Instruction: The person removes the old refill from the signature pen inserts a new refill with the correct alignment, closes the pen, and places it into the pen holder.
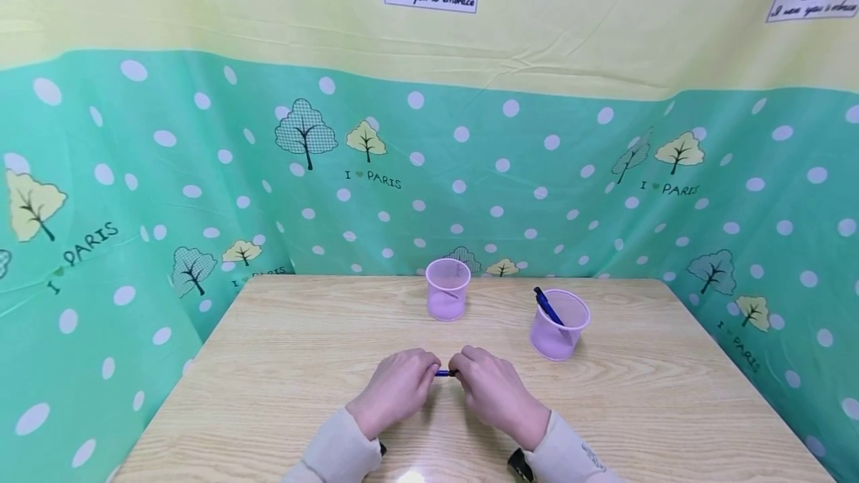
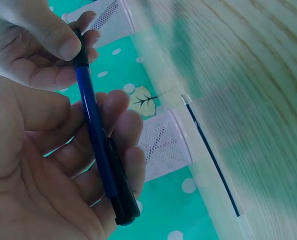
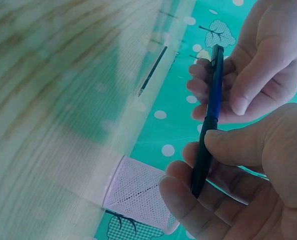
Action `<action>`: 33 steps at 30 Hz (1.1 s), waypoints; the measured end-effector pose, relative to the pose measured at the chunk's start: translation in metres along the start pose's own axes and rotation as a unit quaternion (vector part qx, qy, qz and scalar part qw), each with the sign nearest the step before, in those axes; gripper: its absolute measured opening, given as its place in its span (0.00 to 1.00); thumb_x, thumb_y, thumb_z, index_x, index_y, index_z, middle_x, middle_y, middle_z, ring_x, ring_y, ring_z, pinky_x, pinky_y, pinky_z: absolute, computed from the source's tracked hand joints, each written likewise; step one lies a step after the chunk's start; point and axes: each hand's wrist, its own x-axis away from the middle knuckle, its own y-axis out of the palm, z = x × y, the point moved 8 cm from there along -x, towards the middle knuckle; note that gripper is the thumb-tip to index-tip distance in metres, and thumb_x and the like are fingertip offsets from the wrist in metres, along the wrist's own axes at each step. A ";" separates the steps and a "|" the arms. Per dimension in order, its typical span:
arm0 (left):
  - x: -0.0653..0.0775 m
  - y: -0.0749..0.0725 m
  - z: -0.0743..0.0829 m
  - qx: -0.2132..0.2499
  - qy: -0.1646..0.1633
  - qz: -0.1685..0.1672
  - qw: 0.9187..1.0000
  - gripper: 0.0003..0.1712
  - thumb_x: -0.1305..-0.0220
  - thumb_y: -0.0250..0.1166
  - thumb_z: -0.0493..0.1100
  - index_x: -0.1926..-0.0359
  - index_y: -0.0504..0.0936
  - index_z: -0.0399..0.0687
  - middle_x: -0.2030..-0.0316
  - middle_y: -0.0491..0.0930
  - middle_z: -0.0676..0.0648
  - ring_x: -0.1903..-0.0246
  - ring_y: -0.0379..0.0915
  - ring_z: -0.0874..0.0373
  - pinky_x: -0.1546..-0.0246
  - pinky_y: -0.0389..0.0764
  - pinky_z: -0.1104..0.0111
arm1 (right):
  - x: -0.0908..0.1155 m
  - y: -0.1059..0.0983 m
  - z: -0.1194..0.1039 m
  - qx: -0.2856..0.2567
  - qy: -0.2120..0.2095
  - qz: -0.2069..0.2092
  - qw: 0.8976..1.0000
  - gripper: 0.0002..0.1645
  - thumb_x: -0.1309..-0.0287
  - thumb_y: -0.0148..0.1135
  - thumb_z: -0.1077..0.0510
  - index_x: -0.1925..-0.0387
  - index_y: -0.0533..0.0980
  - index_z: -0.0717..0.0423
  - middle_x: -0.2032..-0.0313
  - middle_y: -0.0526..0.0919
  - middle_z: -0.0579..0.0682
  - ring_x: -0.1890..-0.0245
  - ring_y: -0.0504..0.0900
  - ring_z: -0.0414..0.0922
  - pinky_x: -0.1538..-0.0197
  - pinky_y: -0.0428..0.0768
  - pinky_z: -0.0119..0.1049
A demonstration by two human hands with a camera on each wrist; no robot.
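Observation:
A blue pen (image 1: 443, 373) with a black grip section and a black clip spans the space between both hands, low over the table. My left hand (image 1: 399, 386) holds the clip end, its fingers curled behind the barrel (image 2: 92, 110). The thumb and fingers of my right hand (image 1: 493, 393) pinch the black grip section (image 3: 203, 150). On the table lies a thin dark pen refill (image 2: 211, 160), seen in both wrist views; I cannot make it out in the head view.
Two lilac mesh pen cups stand farther back on the wooden table (image 1: 302, 341). The middle cup (image 1: 446, 304) is upright; the right cup (image 1: 553, 341) holds another blue pen (image 1: 549, 307). A green and yellow patterned curtain (image 1: 376, 229) hangs behind and along the sides.

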 end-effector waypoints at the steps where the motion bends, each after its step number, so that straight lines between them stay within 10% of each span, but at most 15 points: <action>1: 0.000 0.000 0.000 -0.002 -0.001 -0.004 1.000 0.08 0.34 0.58 0.39 0.61 0.84 0.47 0.71 0.80 0.56 0.70 0.75 0.64 0.68 0.78 0.67 | 0.000 0.000 0.000 0.000 0.000 0.000 1.000 0.07 0.47 0.65 0.63 0.66 0.80 0.49 0.73 0.72 0.39 0.73 0.74 0.38 0.76 0.74 0.30; 33: 0.002 -0.003 0.003 0.006 0.001 0.007 1.000 0.08 0.46 0.69 0.35 0.69 0.78 0.52 0.72 0.72 0.59 0.71 0.68 0.66 0.70 0.75 0.71 | -0.001 0.001 -0.002 -0.009 0.006 -0.014 1.000 0.07 0.46 0.65 0.63 0.68 0.79 0.47 0.74 0.72 0.38 0.73 0.73 0.37 0.77 0.72 0.29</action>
